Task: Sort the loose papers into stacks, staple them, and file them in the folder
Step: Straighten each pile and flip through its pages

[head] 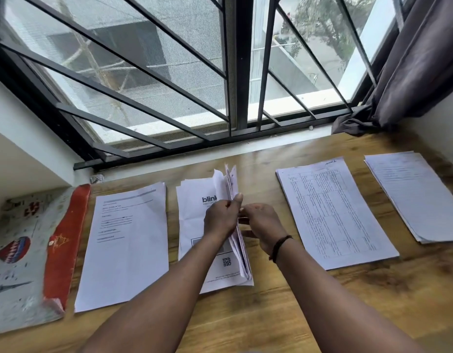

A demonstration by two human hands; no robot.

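Both hands are up over the middle of the wooden table point(284, 314), and they share one bundle of sheets point(233, 197) held on edge, its long side running from the window side down toward the near edge. The left hand point(220, 220) pinches the bundle from its own side, thumb tip showing at the top; the right hand point(261, 225), with a dark band on the wrist, has its fingers curled in against the other face, so both grips are narrow and closed on paper. Held upright like that, my read is the sheets are being squared or leafed through before they go flat. Beneath them lies the blink-printed stack point(195, 225), with a QR code near its lower end, so the bundle looks set to land there, though I cannot say so for sure. Four piles run in a row across the table: the plain text stack point(126, 245) toward the left, the blink one in the centre, the table-printed stack point(335, 212) right of centre, and the lined stack point(419, 194) out by the far right corner. The folder point(26, 263), patterned with a red flap, lies at the left edge, shut and just beside the text stack. No stapler in sight. A dark curtain point(411, 59) hangs at the right, touching the back of the table but well apart from the piles, and the barred window point(169, 85) stands behind. Nothing blocks the way down to the centre stack.
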